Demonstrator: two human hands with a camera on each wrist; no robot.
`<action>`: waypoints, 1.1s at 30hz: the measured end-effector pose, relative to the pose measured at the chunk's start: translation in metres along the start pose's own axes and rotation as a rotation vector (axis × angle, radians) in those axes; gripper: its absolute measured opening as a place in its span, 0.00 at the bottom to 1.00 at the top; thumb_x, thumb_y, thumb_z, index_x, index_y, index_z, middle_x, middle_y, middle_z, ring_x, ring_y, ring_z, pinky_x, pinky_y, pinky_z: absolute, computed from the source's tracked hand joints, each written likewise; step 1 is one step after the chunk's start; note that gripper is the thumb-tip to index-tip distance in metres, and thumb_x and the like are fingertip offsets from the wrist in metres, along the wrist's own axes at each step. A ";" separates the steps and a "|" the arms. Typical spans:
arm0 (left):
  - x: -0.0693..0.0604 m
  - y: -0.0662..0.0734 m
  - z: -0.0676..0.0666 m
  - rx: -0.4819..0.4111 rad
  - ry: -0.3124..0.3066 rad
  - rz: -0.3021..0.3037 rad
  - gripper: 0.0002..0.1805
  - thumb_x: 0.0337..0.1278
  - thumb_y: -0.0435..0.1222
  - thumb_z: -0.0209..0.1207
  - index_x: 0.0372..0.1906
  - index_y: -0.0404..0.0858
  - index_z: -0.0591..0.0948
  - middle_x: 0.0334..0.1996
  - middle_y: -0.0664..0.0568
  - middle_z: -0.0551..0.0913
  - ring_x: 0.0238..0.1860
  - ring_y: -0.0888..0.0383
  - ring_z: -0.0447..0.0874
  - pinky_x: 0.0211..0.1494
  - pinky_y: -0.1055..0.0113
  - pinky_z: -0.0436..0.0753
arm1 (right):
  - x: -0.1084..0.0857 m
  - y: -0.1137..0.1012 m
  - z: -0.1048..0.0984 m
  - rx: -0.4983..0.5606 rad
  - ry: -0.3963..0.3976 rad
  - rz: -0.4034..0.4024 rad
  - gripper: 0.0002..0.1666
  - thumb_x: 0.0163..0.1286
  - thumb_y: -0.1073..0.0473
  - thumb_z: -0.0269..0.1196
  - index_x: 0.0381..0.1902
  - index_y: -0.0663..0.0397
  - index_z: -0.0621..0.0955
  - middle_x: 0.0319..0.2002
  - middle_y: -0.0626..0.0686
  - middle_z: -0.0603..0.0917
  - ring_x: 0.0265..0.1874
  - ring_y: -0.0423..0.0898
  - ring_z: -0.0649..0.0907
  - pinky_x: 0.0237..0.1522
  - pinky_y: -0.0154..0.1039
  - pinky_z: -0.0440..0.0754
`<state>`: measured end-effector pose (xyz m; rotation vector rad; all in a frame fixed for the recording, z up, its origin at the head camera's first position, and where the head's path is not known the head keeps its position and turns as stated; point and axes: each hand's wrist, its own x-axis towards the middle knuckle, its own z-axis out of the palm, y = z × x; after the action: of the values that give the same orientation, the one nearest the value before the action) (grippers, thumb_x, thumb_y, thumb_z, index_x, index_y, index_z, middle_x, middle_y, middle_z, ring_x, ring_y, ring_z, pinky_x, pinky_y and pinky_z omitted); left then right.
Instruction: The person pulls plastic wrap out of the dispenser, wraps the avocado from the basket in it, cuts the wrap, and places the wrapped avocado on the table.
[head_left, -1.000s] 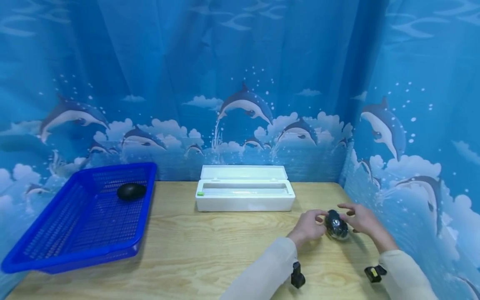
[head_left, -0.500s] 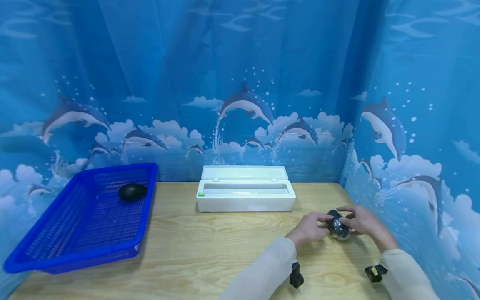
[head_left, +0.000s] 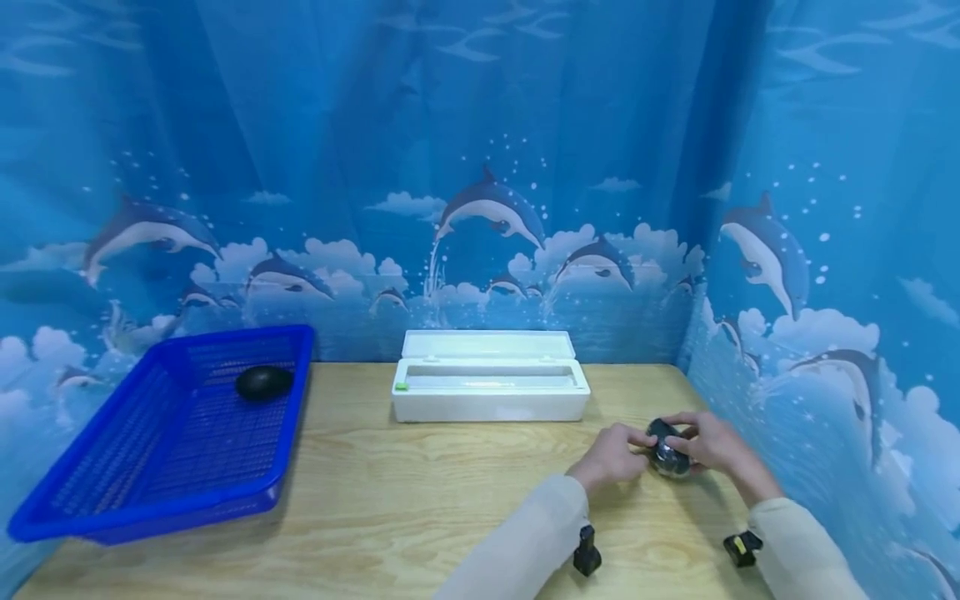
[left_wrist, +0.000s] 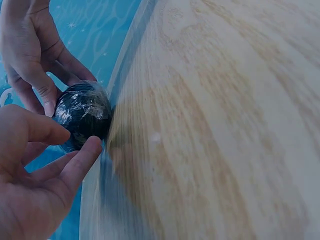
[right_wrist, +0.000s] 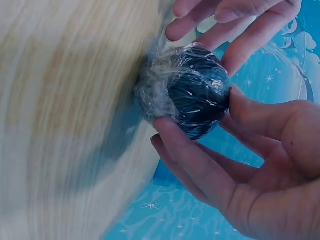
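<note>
At the table's right side, a dark oval object point(head_left: 670, 455), resembling an avocado, is wrapped in clear cling film. Bunched, wrinkled film point(right_wrist: 156, 95) covers one end in the right wrist view. My right hand point(head_left: 711, 443) grips it from the right, thumb on one side and fingers on the other. From the left, my left hand point(head_left: 613, 456) pinches at its side with thumb and finger, as the left wrist view shows near the wrapped object point(left_wrist: 82, 112). Whether it touches the tabletop is hard to tell.
A long white box point(head_left: 491, 407) with its lid raised and a green tab stands at the table's back. On the left, a blue plastic basket point(head_left: 281, 450) contains a black oval object point(head_left: 264, 382). A dolphin-print curtain point(head_left: 480, 167) borders the wooden table point(head_left: 390, 500).
Fingers of my right hand have closed further over the wrapped object, which has shifted and turned slightly between the hands. The left hand has moved only a little. Box and basket stay put.
</note>
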<state>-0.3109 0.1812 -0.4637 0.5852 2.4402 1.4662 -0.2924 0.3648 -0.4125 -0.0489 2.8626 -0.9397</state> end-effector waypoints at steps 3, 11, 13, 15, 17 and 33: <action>0.000 -0.001 0.001 -0.009 -0.007 -0.005 0.25 0.56 0.29 0.65 0.56 0.54 0.87 0.57 0.62 0.88 0.60 0.70 0.80 0.59 0.74 0.79 | 0.000 -0.001 -0.001 -0.014 -0.006 -0.008 0.27 0.74 0.65 0.63 0.67 0.72 0.73 0.47 0.78 0.82 0.37 0.56 0.88 0.30 0.45 0.91; 0.001 -0.003 0.004 0.030 -0.008 0.028 0.26 0.55 0.29 0.65 0.58 0.55 0.86 0.54 0.59 0.89 0.56 0.69 0.82 0.53 0.76 0.80 | -0.002 0.000 -0.004 0.025 -0.066 0.037 0.30 0.76 0.64 0.60 0.70 0.73 0.69 0.53 0.83 0.79 0.42 0.62 0.88 0.35 0.48 0.92; 0.000 -0.003 0.004 0.035 -0.008 0.022 0.27 0.55 0.29 0.65 0.59 0.56 0.86 0.55 0.58 0.89 0.57 0.66 0.83 0.54 0.74 0.81 | -0.003 0.000 -0.005 0.016 -0.077 0.040 0.31 0.77 0.62 0.60 0.71 0.73 0.68 0.56 0.84 0.77 0.46 0.66 0.87 0.36 0.49 0.92; 0.000 -0.002 0.004 0.038 -0.009 0.006 0.28 0.54 0.29 0.64 0.59 0.58 0.86 0.55 0.57 0.89 0.58 0.63 0.84 0.55 0.72 0.82 | -0.003 0.001 -0.007 0.010 -0.083 0.040 0.32 0.78 0.61 0.59 0.72 0.73 0.66 0.59 0.85 0.74 0.51 0.72 0.85 0.38 0.51 0.92; -0.001 -0.001 0.003 0.037 -0.008 -0.006 0.29 0.54 0.28 0.64 0.59 0.59 0.85 0.56 0.55 0.89 0.57 0.62 0.85 0.52 0.70 0.82 | -0.004 0.001 -0.009 0.005 -0.087 0.038 0.33 0.79 0.60 0.59 0.73 0.73 0.65 0.61 0.87 0.71 0.55 0.76 0.81 0.40 0.52 0.91; -0.001 -0.007 -0.022 0.060 -0.011 0.054 0.27 0.61 0.34 0.63 0.65 0.52 0.82 0.59 0.50 0.87 0.56 0.57 0.86 0.58 0.68 0.84 | -0.004 -0.008 -0.022 -0.056 -0.074 -0.003 0.35 0.78 0.55 0.59 0.73 0.72 0.65 0.63 0.88 0.68 0.56 0.79 0.79 0.42 0.54 0.91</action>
<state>-0.3199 0.1601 -0.4597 0.6743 2.4861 1.4098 -0.2917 0.3714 -0.3902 -0.0909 2.8211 -0.8391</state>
